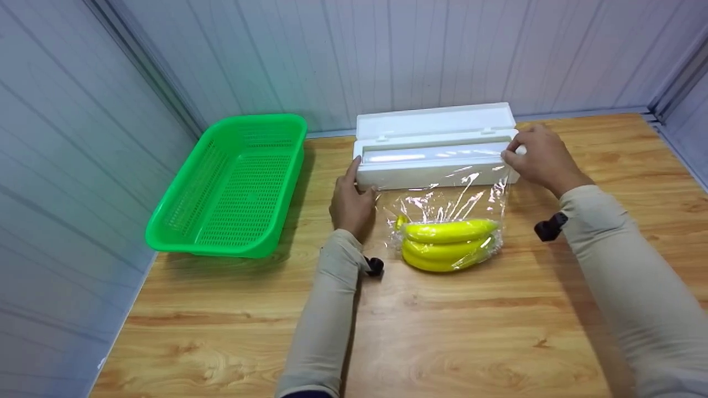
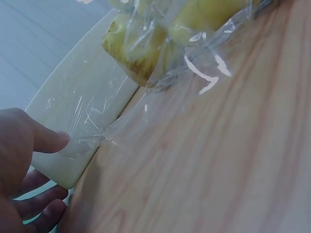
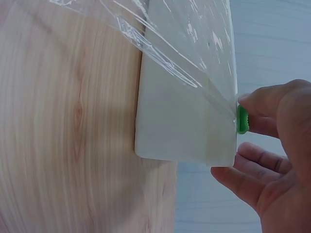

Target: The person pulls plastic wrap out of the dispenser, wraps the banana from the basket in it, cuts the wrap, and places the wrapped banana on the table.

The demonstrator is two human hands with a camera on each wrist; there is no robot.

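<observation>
A white cling film dispenser box (image 1: 409, 178) lies across the table with its lid (image 1: 437, 122) tipped back. Clear cling film (image 1: 459, 202) stretches from its front edge down over a bunch of yellow bananas (image 1: 445, 254), which it wraps. My left hand (image 1: 352, 204) grips the box's left end, thumb against the film at the front, fingers curled round the end. At the right end, my right hand (image 1: 543, 159) pinches a small green slide cutter (image 3: 242, 120) on the box edge, where the film gathers. That cutter is hidden by the fingers in the head view.
To the left stands a green perforated plastic basket (image 1: 268, 221). Pale panelled walls (image 1: 354, 55) enclose the back and left of the wooden table (image 1: 232, 326). A small black camera (image 1: 550, 226) is strapped to each wrist.
</observation>
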